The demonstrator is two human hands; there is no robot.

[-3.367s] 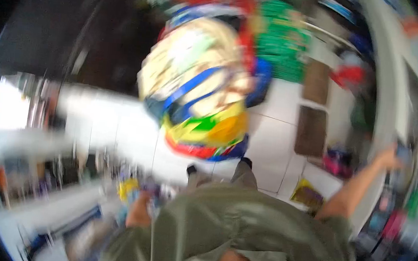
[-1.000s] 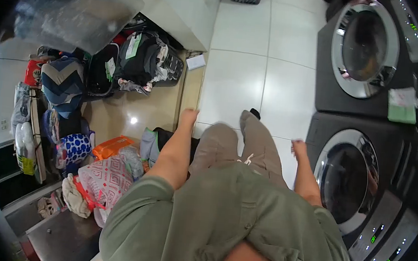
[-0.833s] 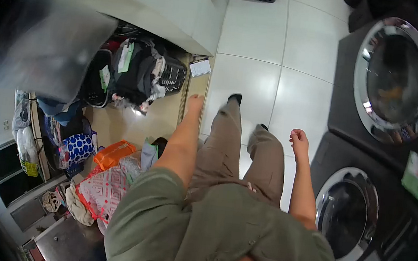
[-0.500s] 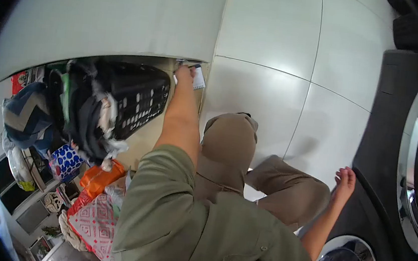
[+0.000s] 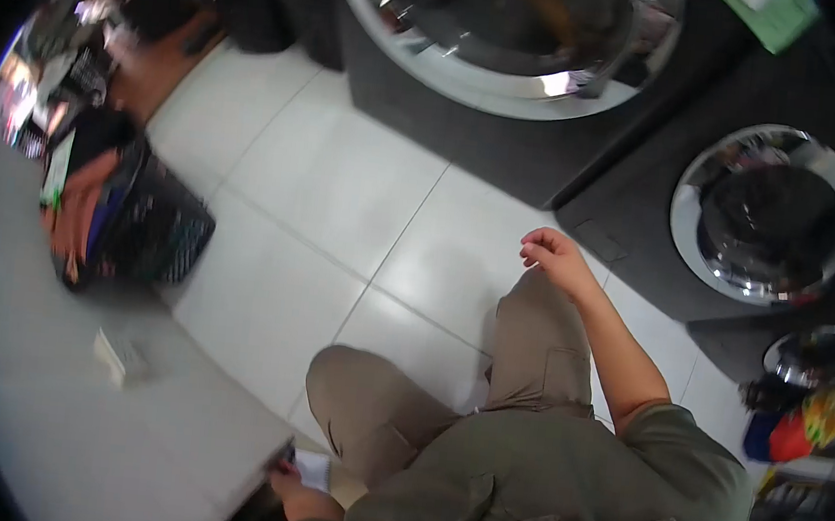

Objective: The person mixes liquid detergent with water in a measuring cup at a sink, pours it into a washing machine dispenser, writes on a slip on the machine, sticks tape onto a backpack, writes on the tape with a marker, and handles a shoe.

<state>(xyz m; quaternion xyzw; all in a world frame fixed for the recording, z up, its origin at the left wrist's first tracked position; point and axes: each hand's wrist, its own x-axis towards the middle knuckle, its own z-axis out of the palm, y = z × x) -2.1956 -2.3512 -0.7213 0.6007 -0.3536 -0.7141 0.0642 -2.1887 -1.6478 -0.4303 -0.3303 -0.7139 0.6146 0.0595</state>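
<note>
From the head cam, left hand (image 5: 286,475) was right by the white notepad (image 5: 314,471) at the cabinet (image 5: 170,428) corner, can't tell if it was gripping. Right hand (image 5: 556,259) was loosely half-curled, unclenched, near a dark washer (image 5: 631,231).

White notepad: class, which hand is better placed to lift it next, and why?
Probably the left hand: it is close beside the white notepad, though its grip is unclear. The right hand is much farther off, across the body.
</note>
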